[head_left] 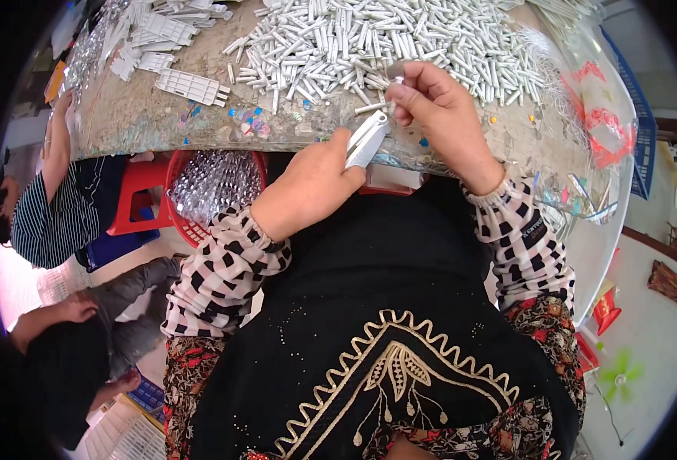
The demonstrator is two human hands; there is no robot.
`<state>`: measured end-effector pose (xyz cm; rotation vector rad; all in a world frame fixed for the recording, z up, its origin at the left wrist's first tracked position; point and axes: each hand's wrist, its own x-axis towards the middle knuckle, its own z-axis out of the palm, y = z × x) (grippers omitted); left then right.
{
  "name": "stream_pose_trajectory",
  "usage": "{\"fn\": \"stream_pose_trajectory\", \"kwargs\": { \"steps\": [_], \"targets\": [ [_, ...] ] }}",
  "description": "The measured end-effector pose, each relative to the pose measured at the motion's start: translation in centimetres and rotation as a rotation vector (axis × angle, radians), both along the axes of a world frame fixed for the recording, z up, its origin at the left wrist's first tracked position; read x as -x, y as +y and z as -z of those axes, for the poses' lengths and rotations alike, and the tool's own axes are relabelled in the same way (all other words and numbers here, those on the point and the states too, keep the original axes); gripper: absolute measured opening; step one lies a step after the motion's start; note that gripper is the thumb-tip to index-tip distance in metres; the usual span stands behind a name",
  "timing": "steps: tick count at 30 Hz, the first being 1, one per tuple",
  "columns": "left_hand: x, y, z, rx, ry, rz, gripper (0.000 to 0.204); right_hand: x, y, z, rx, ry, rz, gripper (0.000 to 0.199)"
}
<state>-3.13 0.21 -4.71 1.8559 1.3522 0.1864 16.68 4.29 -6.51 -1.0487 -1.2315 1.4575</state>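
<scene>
My left hand is closed around a white, narrow, two-layered piece with a rounded tip, which points up and to the right. Just beyond that tip, my right hand pinches something small between thumb and fingertips. A greyish round bit and a speck of white show there, too small to name. Both hands are over the near edge of the worktable. Past the fingers lies a large heap of short white plastic sticks, and a single loose stick rests between the two hands.
Flat white slotted plastic parts lie at the far left of the table. A red basket of silvery strips stands below the table edge, near a red stool. Two other people sit at left; a striped sleeve is nearest the table.
</scene>
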Motion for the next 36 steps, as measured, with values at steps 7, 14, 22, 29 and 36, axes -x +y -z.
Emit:
{"fn": "stream_pose_trajectory", "kwargs": {
  "steps": [7,14,22,29,36],
  "targets": [
    [-0.4,0.2,-0.9,-0.048,0.107,0.077,0.031,0.5,-0.7,2.1,-0.087,-0.110,0.073,0.017],
    [-0.9,0.2,-1.4,-0.071,0.141,0.110,0.028,-0.3,-1.3,1.0,-0.245,-0.385,0.087,0.014],
    [-0.6,0.1,-0.7,-0.138,0.116,0.120,0.027,0.5,-2.7,0.9,-0.859,-0.775,0.112,0.012],
    [0.2,-0.4,-0.4,-0.181,0.122,0.134,0.029,-0.1,-0.8,-2.9,-0.663,-0.644,0.072,0.024],
    [0.0,0.0,-0.8,-0.239,0.139,0.206,0.037,4.7,3.4,-2.2,-0.778,-0.740,-0.332,0.028]
  ]
}}
